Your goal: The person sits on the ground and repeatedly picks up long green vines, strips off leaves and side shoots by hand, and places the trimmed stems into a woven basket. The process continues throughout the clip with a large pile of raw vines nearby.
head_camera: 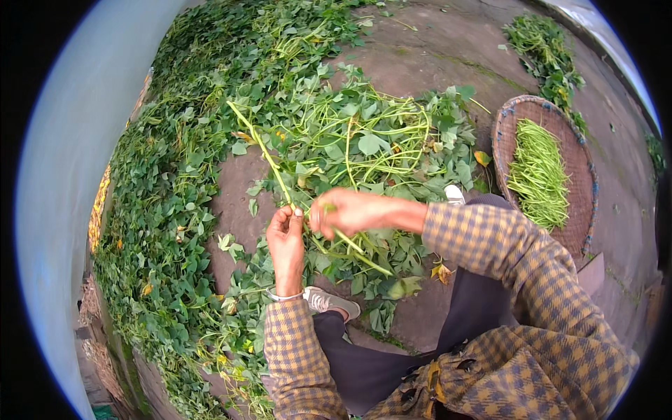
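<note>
A long, leafless green stem (266, 152) of what looks like sweet potato vine slants up from my left hand (287, 236), pinched between thumb and fingers. Just beside it, my right hand (346, 212) is blurred by motion. Its fingers are curled around a bit of green stem, partly hidden by the hand. Below my right hand, another thick stem piece (374, 264) sticks out to the lower right. Under both hands lies a heap of leafy vines (388, 139) with long thin stalks.
A round woven basket tray (580, 184) with blue binding on its rim stands to the right, bearing a pile of green stalks (538, 173). Dense vines (157, 210) cover the ground along the left. Another leafy bunch (546, 58) lies behind the tray. My shoes (331, 303) flank the heap.
</note>
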